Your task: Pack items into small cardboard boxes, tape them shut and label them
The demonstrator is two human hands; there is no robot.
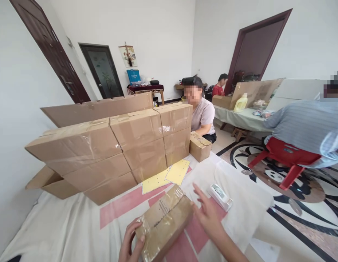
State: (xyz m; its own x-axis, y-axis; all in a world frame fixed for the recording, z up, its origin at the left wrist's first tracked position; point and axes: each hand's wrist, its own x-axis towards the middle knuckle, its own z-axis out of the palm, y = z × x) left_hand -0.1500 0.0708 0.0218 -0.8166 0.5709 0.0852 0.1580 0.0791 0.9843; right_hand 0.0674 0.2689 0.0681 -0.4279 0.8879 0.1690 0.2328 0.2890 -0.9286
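Note:
A taped cardboard box (169,218) lies tilted across the front of the cloth-covered table, with dark marks along its top seam. My left hand (133,238) grips its near left end, thumb on the top face and fingers around the side. At the box's right end is my right hand (205,211), fingers stretched out and apart; the thumb side is close to the corner, and whether it touches I cannot tell. A white box-shaped item (220,196) with a picture on top lies just right of that hand. Yellow sheets (178,171) lie beyond the box.
Stacked taped cartons (141,145) form a wall across the table's far side. A smaller carton (200,146) stands at their right end, near a seated person (204,114). An open carton (55,182) is at left. Another person sits on a red stool (290,153) at right.

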